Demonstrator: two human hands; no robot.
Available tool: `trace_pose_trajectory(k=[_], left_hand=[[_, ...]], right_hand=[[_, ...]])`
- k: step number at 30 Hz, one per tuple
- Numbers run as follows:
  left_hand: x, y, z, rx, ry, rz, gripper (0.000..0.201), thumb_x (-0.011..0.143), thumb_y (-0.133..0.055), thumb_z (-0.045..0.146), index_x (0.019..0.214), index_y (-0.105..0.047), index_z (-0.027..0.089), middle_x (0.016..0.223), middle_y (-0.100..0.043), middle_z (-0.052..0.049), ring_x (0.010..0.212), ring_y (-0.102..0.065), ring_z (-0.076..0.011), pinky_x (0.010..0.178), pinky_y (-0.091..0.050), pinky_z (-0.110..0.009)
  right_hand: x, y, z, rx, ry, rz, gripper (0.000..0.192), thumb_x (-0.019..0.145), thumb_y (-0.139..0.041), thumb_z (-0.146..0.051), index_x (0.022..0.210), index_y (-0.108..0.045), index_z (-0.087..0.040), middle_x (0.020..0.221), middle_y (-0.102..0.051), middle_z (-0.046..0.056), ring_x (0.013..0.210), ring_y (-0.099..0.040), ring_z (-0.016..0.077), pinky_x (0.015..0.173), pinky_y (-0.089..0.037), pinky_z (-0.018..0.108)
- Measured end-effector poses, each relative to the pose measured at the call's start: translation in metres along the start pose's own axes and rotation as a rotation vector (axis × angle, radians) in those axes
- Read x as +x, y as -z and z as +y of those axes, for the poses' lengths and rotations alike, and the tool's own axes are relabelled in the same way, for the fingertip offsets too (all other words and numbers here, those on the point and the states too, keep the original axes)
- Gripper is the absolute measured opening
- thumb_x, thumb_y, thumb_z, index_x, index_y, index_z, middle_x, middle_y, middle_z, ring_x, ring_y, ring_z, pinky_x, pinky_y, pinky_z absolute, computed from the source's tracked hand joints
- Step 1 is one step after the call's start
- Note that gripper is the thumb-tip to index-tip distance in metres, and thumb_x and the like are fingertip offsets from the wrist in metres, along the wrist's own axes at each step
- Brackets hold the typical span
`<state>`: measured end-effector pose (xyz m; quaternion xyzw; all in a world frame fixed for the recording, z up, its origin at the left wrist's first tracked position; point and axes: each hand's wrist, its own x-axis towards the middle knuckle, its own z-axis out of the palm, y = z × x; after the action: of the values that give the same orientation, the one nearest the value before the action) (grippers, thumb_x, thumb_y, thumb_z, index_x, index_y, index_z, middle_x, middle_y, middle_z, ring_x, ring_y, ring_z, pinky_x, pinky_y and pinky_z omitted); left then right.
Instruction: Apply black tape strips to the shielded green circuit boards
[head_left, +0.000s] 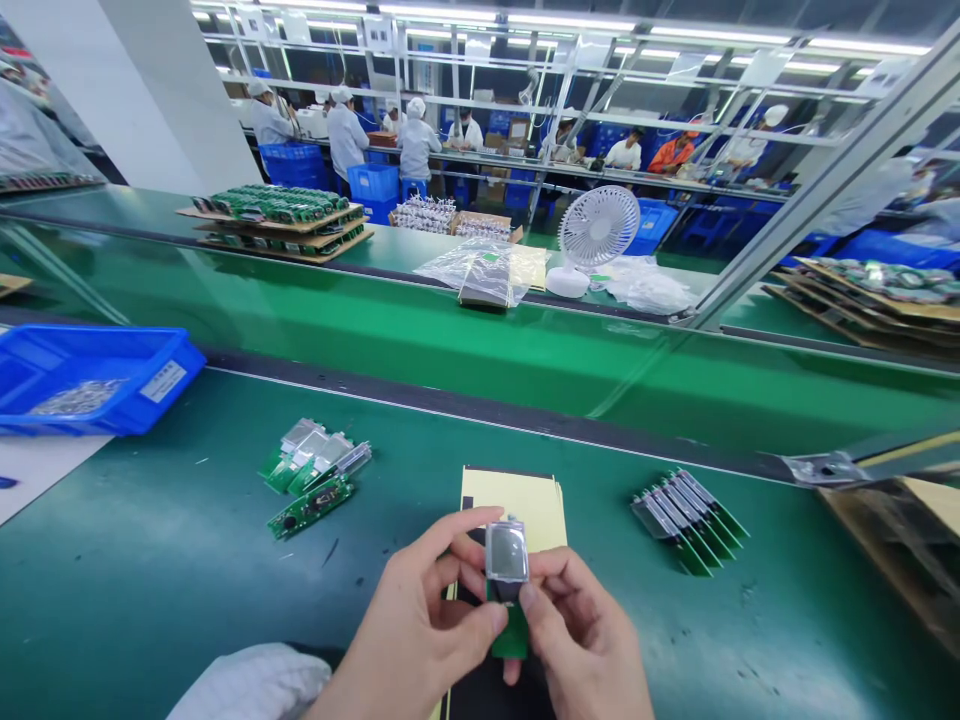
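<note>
Both hands hold one small green circuit board with a grey display upright over the green mat. My left hand pinches it from the left with thumb and fingers. My right hand grips its lower right side. Just behind the board lies a yellow sheet. A fanned row of similar display boards lies to the right. Another loose pile of display boards lies to the left.
A blue bin with small metal parts stands at the left. A green conveyor belt runs across behind the mat. Beyond it are a white desk fan, plastic bags, and trays of boards. Cardboard trays sit at the right. Workers in white stand far back.
</note>
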<state>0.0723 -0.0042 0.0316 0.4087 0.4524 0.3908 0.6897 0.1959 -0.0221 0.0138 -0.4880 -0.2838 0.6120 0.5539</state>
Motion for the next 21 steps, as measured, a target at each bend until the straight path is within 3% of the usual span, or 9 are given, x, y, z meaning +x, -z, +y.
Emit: trace_pose_trajectory(k=[5,12,21], left_hand=[[-0.001,0.002,0.0,-0.015,-0.049,0.028,0.038,0.066,-0.066,0.017,0.102,-0.058,0.027,0.076,-0.044,0.003,0.068,-0.047,-0.011,0.059,-0.045,-0.02],[-0.005,0.0,-0.002,-0.113,0.026,0.091,0.033,0.068,-0.069,0.021,0.099,-0.063,0.027,0.073,-0.047,0.004,0.063,-0.05,-0.0101,0.059,-0.046,-0.023],[-0.002,0.004,0.004,-0.182,0.017,-0.016,0.037,0.069,-0.069,0.024,0.105,-0.06,0.026,0.078,-0.046,0.003,0.065,-0.053,-0.011,0.056,-0.05,-0.023]], right_hand=[[-0.002,-0.003,0.003,0.04,0.022,-0.026,0.027,0.061,-0.077,-0.035,0.072,-0.058,-0.018,0.056,-0.053,-0.004,0.045,-0.044,0.0064,0.033,-0.041,0.014],[-0.004,-0.001,0.01,0.136,-0.044,-0.027,0.025,0.062,-0.077,-0.033,0.067,-0.057,-0.019,0.056,-0.053,-0.005,0.045,-0.044,0.0059,0.033,-0.037,0.013],[-0.002,0.002,0.0,0.146,-0.058,-0.125,0.02,0.068,-0.073,-0.033,0.075,-0.061,-0.02,0.062,-0.055,-0.003,0.044,-0.046,0.0056,0.033,-0.041,0.013]])
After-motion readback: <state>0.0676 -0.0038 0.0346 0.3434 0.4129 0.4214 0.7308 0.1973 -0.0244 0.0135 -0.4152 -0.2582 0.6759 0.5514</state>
